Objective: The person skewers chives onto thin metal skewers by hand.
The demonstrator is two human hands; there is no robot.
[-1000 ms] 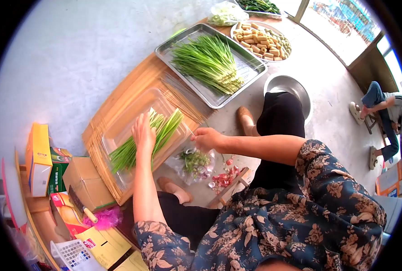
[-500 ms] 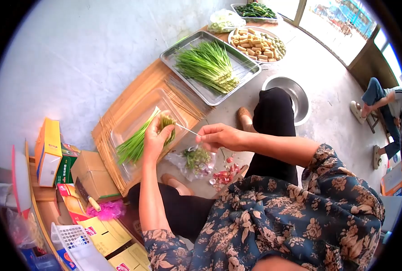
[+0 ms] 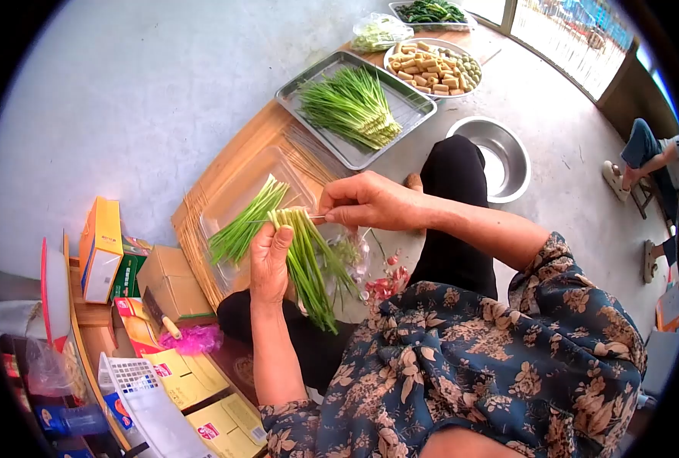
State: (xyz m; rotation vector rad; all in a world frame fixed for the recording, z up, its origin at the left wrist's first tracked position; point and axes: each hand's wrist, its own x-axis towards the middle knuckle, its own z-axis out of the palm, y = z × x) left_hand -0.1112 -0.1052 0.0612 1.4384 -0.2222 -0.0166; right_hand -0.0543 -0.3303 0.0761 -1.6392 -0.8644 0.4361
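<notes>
My left hand (image 3: 268, 256) grips a small bunch of garlic chives (image 3: 309, 267) near the pale cut ends, its thumb pressed on the stalks. The green leaves hang down toward my lap. With my right hand (image 3: 364, 200) I pinch a thin skewer (image 3: 316, 217), which passes across the bunch near its top; a tip shows on the left side. Beyond my left hand, more loose chives (image 3: 240, 229) lie in a clear plastic tray (image 3: 274, 162). A metal tray (image 3: 420, 114) farther off holds skewered-looking chives (image 3: 355, 107) laid in rows.
Thin sticks (image 3: 194, 252) lie along the wooden board (image 3: 229, 156). A plate of beige rolls (image 3: 423, 69) stands behind the metal tray. On the floor are a steel basin (image 3: 519, 160) and red scraps (image 3: 388, 282). Boxes (image 3: 175, 278) and a knife (image 3: 170, 327) are left. Another person's leg (image 3: 637, 143) shows right.
The chive bunch has swung into view, its leaves now hanging downward from my left hand. My right hand has come closer to it, and the skewer now passes across the stalks.
</notes>
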